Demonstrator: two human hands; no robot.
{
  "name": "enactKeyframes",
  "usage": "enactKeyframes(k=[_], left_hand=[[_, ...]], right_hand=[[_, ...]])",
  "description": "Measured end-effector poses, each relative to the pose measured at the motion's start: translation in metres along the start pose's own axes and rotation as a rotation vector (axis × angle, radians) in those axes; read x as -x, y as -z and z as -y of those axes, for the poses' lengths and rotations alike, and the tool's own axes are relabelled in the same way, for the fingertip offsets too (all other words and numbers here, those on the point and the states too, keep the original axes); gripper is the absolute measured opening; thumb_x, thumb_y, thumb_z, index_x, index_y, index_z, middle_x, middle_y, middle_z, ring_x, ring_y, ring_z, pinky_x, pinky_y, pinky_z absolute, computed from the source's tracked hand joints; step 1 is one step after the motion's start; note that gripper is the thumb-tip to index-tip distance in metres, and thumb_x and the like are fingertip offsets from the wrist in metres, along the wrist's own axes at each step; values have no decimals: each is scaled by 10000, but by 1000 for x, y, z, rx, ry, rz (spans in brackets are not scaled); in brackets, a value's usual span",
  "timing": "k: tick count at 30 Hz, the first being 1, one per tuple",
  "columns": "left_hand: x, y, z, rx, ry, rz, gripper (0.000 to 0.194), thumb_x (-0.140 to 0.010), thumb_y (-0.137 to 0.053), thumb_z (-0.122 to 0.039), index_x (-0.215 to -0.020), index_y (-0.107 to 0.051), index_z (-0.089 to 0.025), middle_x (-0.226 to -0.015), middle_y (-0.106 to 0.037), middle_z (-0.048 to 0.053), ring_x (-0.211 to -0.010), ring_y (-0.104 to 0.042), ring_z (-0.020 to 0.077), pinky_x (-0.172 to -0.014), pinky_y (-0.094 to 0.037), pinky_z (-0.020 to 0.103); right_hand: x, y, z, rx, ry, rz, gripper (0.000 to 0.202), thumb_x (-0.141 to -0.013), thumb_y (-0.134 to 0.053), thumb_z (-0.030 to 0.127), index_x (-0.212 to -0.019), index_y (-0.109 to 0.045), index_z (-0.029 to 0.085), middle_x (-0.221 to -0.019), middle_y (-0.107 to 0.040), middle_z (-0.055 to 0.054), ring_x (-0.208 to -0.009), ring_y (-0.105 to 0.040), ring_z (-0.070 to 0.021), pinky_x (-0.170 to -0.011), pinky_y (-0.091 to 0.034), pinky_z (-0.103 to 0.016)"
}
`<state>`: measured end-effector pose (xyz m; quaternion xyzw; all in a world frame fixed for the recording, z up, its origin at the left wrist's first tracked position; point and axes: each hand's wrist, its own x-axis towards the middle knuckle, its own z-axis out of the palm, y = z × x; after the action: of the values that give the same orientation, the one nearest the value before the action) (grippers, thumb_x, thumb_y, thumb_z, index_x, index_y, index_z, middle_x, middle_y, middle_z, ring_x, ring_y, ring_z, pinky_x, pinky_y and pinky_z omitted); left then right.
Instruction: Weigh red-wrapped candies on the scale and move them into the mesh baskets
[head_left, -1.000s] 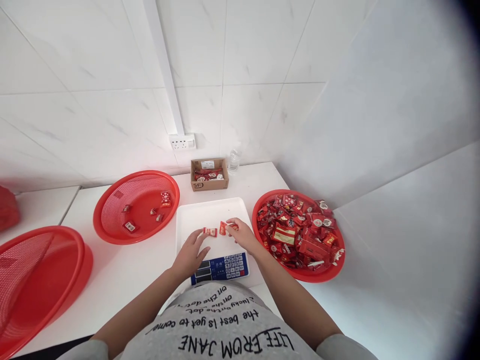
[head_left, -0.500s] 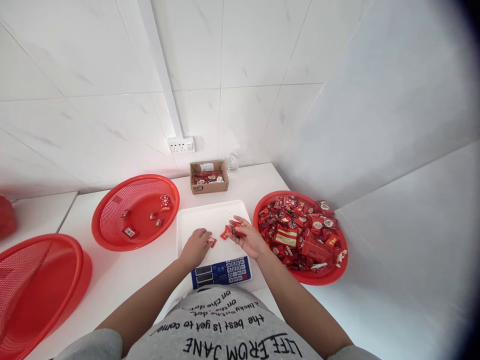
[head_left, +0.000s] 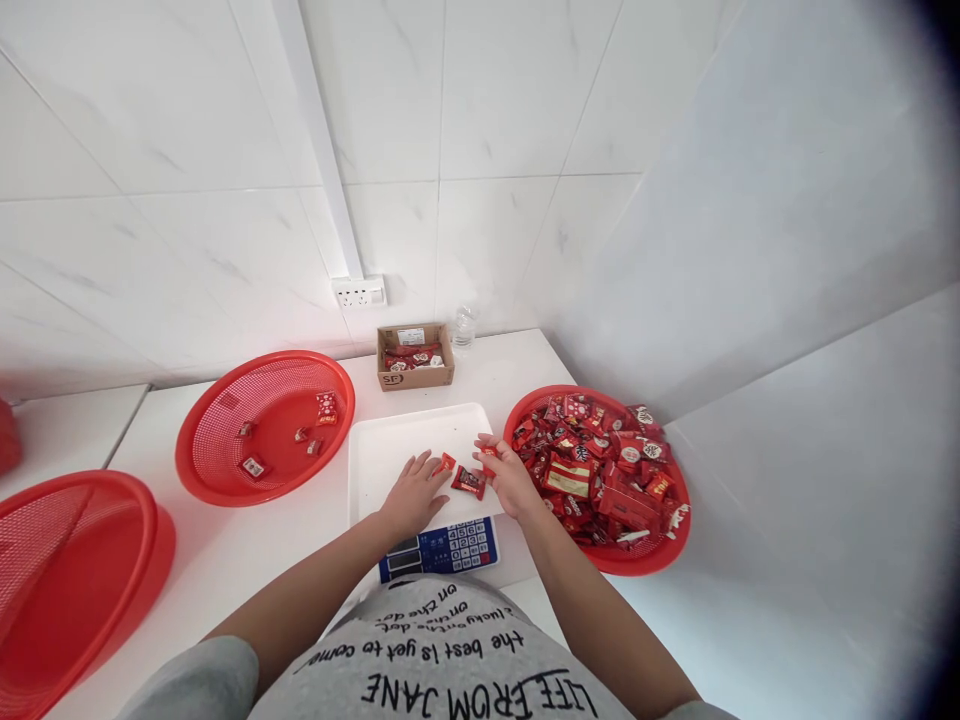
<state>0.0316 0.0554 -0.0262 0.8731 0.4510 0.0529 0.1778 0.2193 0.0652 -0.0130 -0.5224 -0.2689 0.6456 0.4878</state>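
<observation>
Nearest, a grey printed shirt (head_left: 450, 650) borders a blue-panelled scale (head_left: 439, 550) with a white pan (head_left: 367, 485). The left hand (head_left: 409, 497) reaches low over the pan, fingers loosely spread, tips at an orange packet (head_left: 448, 463). The right hand (head_left: 511, 480) pinches a red packet (head_left: 488, 455) between thumb and fingers. A dark packet (head_left: 469, 484) lies on the pan between the hands. Such small pieces are probably best taken lightly by one end, palms kept off the pan, so that neighbours do not slide.

Around the scale extends a smooth white table (head_left: 240, 570). At left stands a near basket (head_left: 154, 560); farther on, a middle basket (head_left: 281, 440) bears a few scattered packets (head_left: 326, 408). Just beside the right hand, a right basket (head_left: 637, 567) is heaped with more. Beyond stand a carton (head_left: 416, 379) of packets and a clear vessel (head_left: 464, 328). Farthest, a socket (head_left: 358, 292) is mounted on the pale, veined wall (head_left: 487, 240).
</observation>
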Motion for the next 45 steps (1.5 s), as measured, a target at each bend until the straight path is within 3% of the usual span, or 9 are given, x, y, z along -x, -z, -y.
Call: enactKeyframes(k=[3, 6, 12, 18, 26, 30, 38, 41, 45], left_hand=[[6, 2, 3, 26, 7, -35, 352, -847, -485, -279, -1196, -512, -242, -1291, -501, 73, -1307, -300, 268, -1063, -251, 495], [16, 2, 8, 47, 10, -58, 309, -850, -469, -264, -1152, -536, -254, -1250, -530, 52, -1301, -313, 255, -1062, -264, 492], [30, 0, 13, 63, 100, -128, 418, -824, -484, -222, -1241, -461, -215, -1289, -496, 83, -1257, -368, 250, -1044, -311, 464], [31, 6, 14, -19, 224, -129, 325, -819, -474, -173, -1135, -543, -207, -1212, -516, 87, -1135, -459, 247, -962, -395, 423], [33, 5, 15, 79, 187, -144, 531, -696, -417, 16, -1187, -511, -164, -1271, -470, 108, -1197, -419, 234, -1021, -370, 410], [35, -1, 4, 112, 117, -150, 486, -704, -496, -57, -1176, -508, -172, -1303, -445, 121, -1248, -369, 269, -1047, -333, 464], [38, -11, 3, 171, 94, -196, 128, -750, -584, -185, -874, -552, -193, -1289, -450, 111, -1253, -372, 276, -1012, -375, 460], [36, -15, 8, 175, 101, -233, 179, -745, -595, -204, -913, -536, -189, -1289, -450, 117, -1256, -371, 271, -1019, -366, 456], [29, -20, 13, 136, 158, -298, 420, -742, -613, -251, -1131, -472, -175, -1308, -434, 138, -1268, -357, 282, -1034, -332, 470]], right_hand=[[3, 7, -1, 487, 117, -31, 307, -701, -568, 254, -1006, -559, 229, -1121, -546, -51, -1036, -519, -190, -875, -460, -370], [10, 12, -6, 901, 215, 34, 318, -699, -594, 234, -1016, -590, 205, -1086, -554, -67, -988, -531, -186, -906, -408, -342], [15, 8, -13, 1277, 242, 121, 311, -741, -581, 228, -1052, -592, 240, -1018, -567, -62, -952, -528, -203, -828, -379, -292], [-3, -10, -10, 1343, 272, 19, 335, -811, -516, 313, -1136, -540, 237, -1105, -536, -95, -997, -514, -227, -773, -370, -291], [-1, -22, -16, 1284, 314, 194, 347, -798, -532, 285, -1145, -535, 264, -1098, -531, -57, -997, -515, -195, -781, -370, -273], [5, -19, -16, 1312, 306, 186, 358, -804, -530, 293, -1160, -528, 258, -1100, -530, -58, -1000, -515, -186, -777, -371, -263], [17, -20, -15, 1353, 293, 184, 364, -822, -516, 354, -1182, -522, 302, -1114, -506, -39, -966, -531, -157, -723, -379, -234], [19, -21, -19, 1296, 314, 235, 354, -824, -510, 354, -1173, -532, 297, -1087, -517, -35, -952, -538, -153, -765, -382, -241], [21, -21, -23, 1258, 301, 260, 343, -827, -498, 322, -1164, -534, 272, -1047, -550, -39, -919, -554, -153, -768, -382, -242]])
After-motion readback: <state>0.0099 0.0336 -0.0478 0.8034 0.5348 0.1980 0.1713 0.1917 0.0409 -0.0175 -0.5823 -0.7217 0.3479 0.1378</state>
